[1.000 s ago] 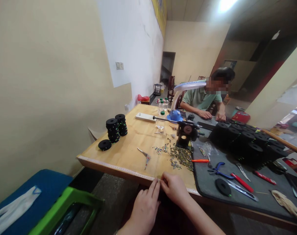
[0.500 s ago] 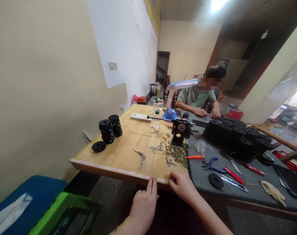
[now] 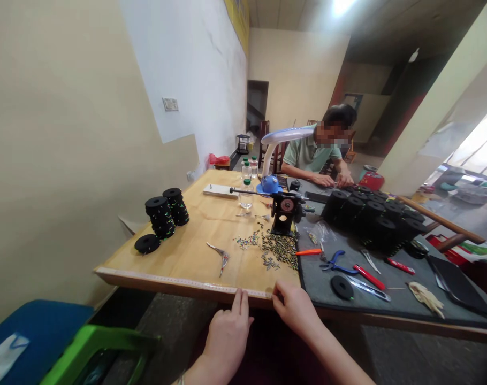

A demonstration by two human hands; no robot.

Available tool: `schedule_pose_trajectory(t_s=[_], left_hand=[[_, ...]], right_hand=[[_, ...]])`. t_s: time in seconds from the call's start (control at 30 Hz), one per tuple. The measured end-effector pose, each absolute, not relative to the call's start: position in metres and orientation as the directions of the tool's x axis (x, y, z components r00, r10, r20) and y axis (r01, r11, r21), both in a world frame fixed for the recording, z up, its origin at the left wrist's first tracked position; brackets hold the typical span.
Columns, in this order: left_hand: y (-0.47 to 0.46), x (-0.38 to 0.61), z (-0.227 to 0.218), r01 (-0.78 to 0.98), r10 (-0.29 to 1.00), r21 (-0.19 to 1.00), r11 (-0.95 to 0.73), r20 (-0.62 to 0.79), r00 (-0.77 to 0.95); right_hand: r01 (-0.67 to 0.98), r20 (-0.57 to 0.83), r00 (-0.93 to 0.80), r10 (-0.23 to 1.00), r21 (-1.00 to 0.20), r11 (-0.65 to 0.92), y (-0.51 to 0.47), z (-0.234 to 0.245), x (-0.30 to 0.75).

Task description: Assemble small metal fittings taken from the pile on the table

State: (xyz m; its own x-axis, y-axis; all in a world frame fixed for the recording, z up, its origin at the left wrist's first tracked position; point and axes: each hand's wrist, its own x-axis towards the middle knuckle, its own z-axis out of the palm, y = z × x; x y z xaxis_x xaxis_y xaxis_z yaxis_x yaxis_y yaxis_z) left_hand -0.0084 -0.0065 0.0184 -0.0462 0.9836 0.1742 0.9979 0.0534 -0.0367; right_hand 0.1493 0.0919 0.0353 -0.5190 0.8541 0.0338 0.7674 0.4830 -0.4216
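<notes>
My left hand lies at the near edge of the wooden table, its fingers stretched out and touching the measuring strip along that edge. My right hand is a little to the right, its fingers curled in a pinch at the same edge, beside the corner of the grey mat. What the pinch holds is too small to see. A pile of small beads lies just beyond both hands.
A black hand-crank winder stands behind the beads. Black spools are stacked at the left and massed at the right. Blue pliers, red-handled tools and a black disc lie on the mat. A person sits at the far end.
My hands have moved apart along the table edge; the right hand slid to the right. The camera has swung to the right and slightly up.
</notes>
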Motion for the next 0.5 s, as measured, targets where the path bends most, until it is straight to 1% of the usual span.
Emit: schedule_pose_trajectory(t_s=[0.1, 0.17, 0.23, 0.3, 0.33, 0.4, 0.43, 0.5], left_hand=[[-0.005, -0.016, 0.028, 0.996, 0.987, 0.072, 0.047, 0.148, -0.057], [-0.001, -0.021, 0.036, 0.978, 0.985, 0.207, 0.004, 0.168, -0.039], [0.004, -0.024, 0.044, 0.921, 0.975, 0.38, -0.084, 0.22, -0.002], [0.011, -0.021, 0.049, 0.815, 0.966, 0.554, -0.168, 0.259, 0.023], [0.014, -0.019, 0.05, 0.747, 0.967, 0.638, -0.189, 0.252, 0.03], [0.02, -0.011, 0.051, 0.594, 0.982, 0.785, -0.176, 0.179, 0.054], [0.023, -0.008, 0.05, 0.529, 0.989, 0.836, -0.147, 0.134, 0.065], [0.027, -0.002, 0.05, 0.433, 0.995, 0.897, -0.092, 0.07, 0.067]], right_hand=[[0.768, 0.035, -0.523, 0.852, -0.414, 0.488, 0.092, 0.034, 0.15], [0.754, 0.044, -0.533, 0.845, -0.428, 0.498, 0.093, 0.033, 0.152], [0.718, 0.063, -0.552, 0.831, -0.471, 0.513, 0.093, 0.033, 0.154], [0.655, 0.099, -0.576, 0.812, -0.539, 0.53, 0.091, 0.034, 0.156], [0.616, 0.119, -0.586, 0.801, -0.577, 0.537, 0.09, 0.035, 0.158], [0.532, 0.16, -0.605, 0.78, -0.648, 0.545, 0.087, 0.039, 0.16], [0.49, 0.179, -0.612, 0.77, -0.679, 0.547, 0.086, 0.041, 0.161], [0.413, 0.205, -0.624, 0.754, -0.733, 0.541, 0.083, 0.045, 0.165]])
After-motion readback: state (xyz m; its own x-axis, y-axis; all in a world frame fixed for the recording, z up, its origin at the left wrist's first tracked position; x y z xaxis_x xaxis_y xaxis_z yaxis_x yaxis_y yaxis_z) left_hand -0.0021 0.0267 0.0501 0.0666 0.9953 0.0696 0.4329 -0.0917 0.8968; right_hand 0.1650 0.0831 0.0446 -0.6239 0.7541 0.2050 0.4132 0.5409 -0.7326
